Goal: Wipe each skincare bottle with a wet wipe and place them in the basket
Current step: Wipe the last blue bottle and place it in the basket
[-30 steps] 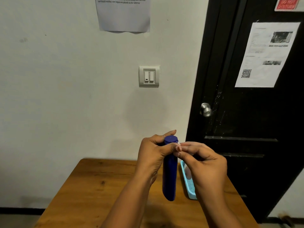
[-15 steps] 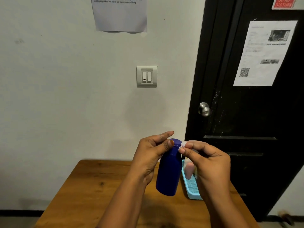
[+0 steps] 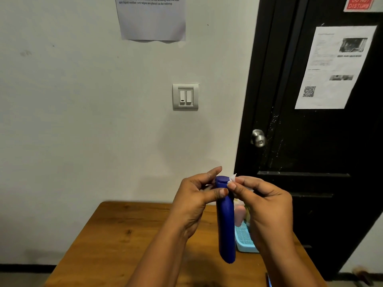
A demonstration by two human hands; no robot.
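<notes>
Comparing the head view with the two earlier ones, a turn of the bottle [image 3: 226,224] is noted. Its broad face was shown half a second ago; now only its narrow edge is presented, as it was a second ago. The wipe [image 3: 233,178] has been kept at the cap [image 3: 221,180] throughout. It is judged that the cap and neck are being wiped round, and that the placing is not yet done.

The bottle is held upright in the air at six o'clock of the view, above the table [image 3: 124,235]. Its neck is gripped by the left hand [image 3: 194,204], thumb laid across the front. The wipe is pinched in the right hand [image 3: 267,210]; only a white corner is seen, at three o'clock of the cap.

The bottle is deep blue, with a flat round cap; no label can be seen. The pale blue basket [image 3: 245,243] is found at four o'clock of the bottle, partly hidden by the right hand. Its contents cannot be identified.
</notes>
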